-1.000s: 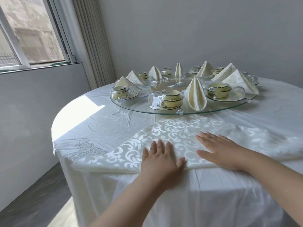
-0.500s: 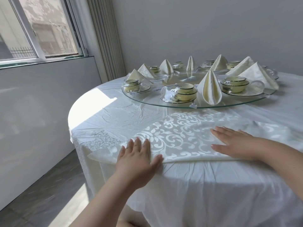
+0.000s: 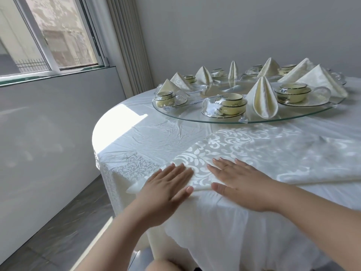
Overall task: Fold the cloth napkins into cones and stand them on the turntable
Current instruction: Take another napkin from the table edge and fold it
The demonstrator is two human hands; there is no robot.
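Note:
A white patterned cloth napkin [image 3: 254, 153] lies folded flat on the round table near its front edge. My left hand [image 3: 168, 184] presses flat on the napkin's left end, fingers straight. Beside it, my right hand [image 3: 240, 177] lies flat on the napkin too, fingers spread. Further back, the glass turntable [image 3: 175, 112] carries several cream napkins folded into cones, the nearest cone [image 3: 260, 98] standing at its front edge.
Cream cups on saucers, such as the front one [image 3: 230, 105], sit wrapped in clear film between the cones. A white tablecloth [image 3: 214, 222] hangs over the table edge. A window and grey wall are to the left, with dark floor below.
Both hands have slid leftward along the napkin; my left hand now covers its left end and my right hand sits close beside it. The view has turned left.

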